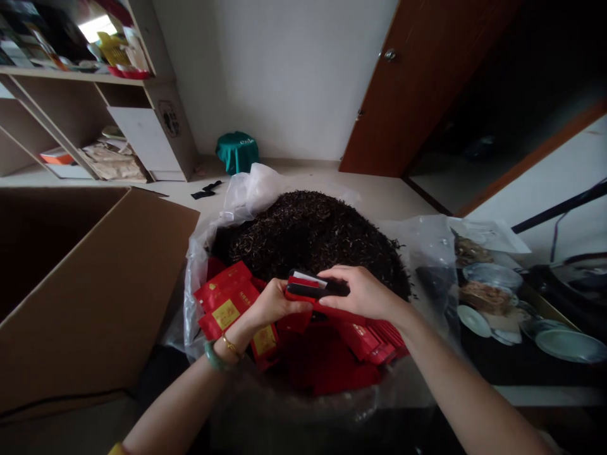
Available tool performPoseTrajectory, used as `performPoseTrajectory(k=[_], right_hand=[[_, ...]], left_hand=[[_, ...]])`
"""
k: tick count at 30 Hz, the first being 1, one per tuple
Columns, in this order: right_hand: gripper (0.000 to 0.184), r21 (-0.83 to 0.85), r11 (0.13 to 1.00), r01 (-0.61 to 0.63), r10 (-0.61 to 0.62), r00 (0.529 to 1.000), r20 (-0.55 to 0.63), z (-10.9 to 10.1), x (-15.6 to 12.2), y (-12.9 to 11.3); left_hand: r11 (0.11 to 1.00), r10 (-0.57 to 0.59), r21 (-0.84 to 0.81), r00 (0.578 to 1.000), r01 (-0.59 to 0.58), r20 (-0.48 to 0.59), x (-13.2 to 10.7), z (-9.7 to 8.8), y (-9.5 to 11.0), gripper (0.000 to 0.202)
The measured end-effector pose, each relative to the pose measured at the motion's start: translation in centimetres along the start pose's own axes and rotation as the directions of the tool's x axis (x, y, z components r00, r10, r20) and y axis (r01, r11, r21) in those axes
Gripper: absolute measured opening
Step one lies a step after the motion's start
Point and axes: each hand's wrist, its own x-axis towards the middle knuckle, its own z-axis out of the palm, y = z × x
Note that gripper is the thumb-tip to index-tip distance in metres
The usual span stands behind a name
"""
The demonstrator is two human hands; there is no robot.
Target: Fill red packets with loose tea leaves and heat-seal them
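Observation:
My right hand (pixel 365 292) is closed around a small black hand-held bag sealer (pixel 306 291) with a pale inner strip. Between its jaws shows the top of a red tea packet (pixel 296 321). At the packet's left side, the fingers of my left hand (pixel 275 302) pinch it, close against the sealer's tip. Behind both hands rises a heap of dark loose tea leaves (pixel 313 230) inside a clear plastic bag (pixel 253 183). Red packets with gold labels (pixel 230 300) lie to the left, and a row of red packets (pixel 374 341) lies on the right.
On the left stands an open cardboard box (pixel 118 265). Dishes and a glass bowl (pixel 493 278) sit on a dark surface at right. Further back are a teal-covered stool (pixel 237 151), a shelf unit (pixel 165 126) and a brown door (pixel 417 82).

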Motion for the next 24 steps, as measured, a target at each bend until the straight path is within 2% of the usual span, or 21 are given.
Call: performPoseTrajectory(k=[9, 15, 24], right_hand=[[0.023, -0.011, 0.999, 0.043, -0.043, 0.997, -0.068, 1.0, 0.3, 0.0], [0.022, -0.053, 0.995, 0.086, -0.09, 0.992, -0.091, 1.0, 0.1, 0.1], [0.023, -0.049, 0.996, 0.076, -0.08, 0.993, -0.086, 1.2, -0.1, 0.3]], left_hand=[[1.0, -0.025, -0.012, 0.998, 0.024, -0.051, -0.2, 0.1, 0.2, 0.031], [1.0, -0.02, -0.004, 0.999, 0.02, -0.043, -0.2, 0.1, 0.3, 0.029], [0.999, -0.043, 0.02, 0.998, 0.044, -0.042, -0.2, 0.2, 0.4, 0.029]])
